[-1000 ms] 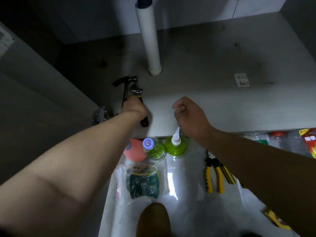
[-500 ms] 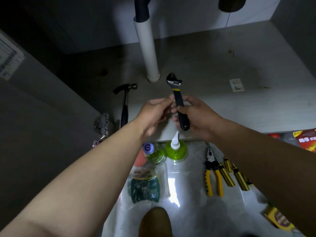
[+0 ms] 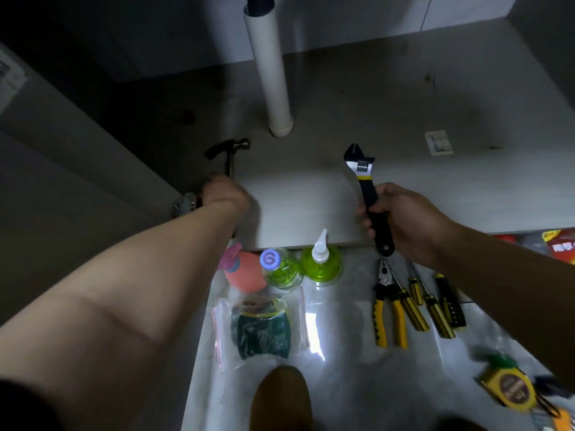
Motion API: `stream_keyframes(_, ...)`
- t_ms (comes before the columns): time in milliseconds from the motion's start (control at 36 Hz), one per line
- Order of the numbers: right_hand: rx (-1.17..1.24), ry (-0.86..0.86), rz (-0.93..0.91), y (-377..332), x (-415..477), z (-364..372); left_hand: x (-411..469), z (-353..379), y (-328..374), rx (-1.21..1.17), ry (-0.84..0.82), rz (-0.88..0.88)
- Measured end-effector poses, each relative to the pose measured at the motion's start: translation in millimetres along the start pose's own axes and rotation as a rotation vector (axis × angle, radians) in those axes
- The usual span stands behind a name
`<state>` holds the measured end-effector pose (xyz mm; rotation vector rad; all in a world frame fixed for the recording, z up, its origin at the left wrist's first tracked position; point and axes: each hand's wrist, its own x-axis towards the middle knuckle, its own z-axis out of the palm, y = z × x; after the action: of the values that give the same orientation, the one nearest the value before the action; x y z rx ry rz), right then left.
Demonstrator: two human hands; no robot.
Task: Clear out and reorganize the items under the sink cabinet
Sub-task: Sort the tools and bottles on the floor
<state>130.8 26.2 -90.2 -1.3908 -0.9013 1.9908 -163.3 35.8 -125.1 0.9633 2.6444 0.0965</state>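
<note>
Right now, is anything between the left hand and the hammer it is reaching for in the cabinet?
Nothing visible. The left hand is already at the handle of the hammer, which lies on the cabinet floor left of the white pipe. The right hand holds the wrench well to the side.

Hardly anything reads clearly from my feed. The blue bottle cap (image 3: 269, 260), on the floor just below the front edge of the cabinet floor (image 3: 404, 188), carries a white swirl like a "6" or "G". The white sticker (image 3: 439, 143) toward that floor's right side has marks too small to read. The label (image 3: 11, 76) on the left cabinet wall shows blurred lines, and the red packet (image 3: 560, 241) at the right edge has unreadable white characters.
</note>
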Motion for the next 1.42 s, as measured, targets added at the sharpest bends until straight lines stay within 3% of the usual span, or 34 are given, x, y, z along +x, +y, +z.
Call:
stream_keyframes(111, -0.072, 0.025, -0.002, 5.0, -11.6, -13.5, -4.4, 1.5, 2.2, -0.236, -0.022, -0.051)
stream_keyframes(250, -0.394, 0.129, -0.043, 30.6, -44.6, -32.3, -23.6, 2.1, 8.2, -0.513, 0.006, -0.068)
stream_keyframes(417, -0.611, 0.144, 0.043, 92.9, -82.7, -35.8, -65.5, -0.5, 18.5, -0.721, 0.057, 0.099)
stream_keyframes(528, -0.625, 0.071, 0.219, 120.6, -82.8, -23.8, -87.8, -3.4, 20.2, -0.847, 0.023, 0.16)
stream_keyframes(639, -0.615, 0.14, 0.271, 139.8, -61.7, -13.3, -104.8, -4.6, 23.1, -0.933, -0.021, 0.256)
stream_keyframes(750, -0.556, 0.237, 0.32, 148.8, -32.9, -2.4, -121.9, -5.2, 28.3, -0.923, -0.046, 0.402)
stream_keyframes(889, -0.536, 0.24, 0.372, 149.2, -15.6, 3.2, -139.7, 1.4, 28.6, -0.907, -0.133, 0.448)
stream_keyframes(1028, -0.54, 0.1, 0.386, 134.2, -21.7, -6.8, -156.7, 6.5, 19.5, -0.829, -0.23, 0.528)
stream_keyframes(1250, -0.511, -0.143, 0.436, 65.3, -54.2, -78.8, -201.9, 21.9, 9.1, -0.623, -0.382, 0.847)
stream_keyframes(1417, -0.276, 0.005, 0.437, 16.8, -100.7, -155.7, -238.7, 52.2, -3.2, -0.483, -0.519, 1.042)
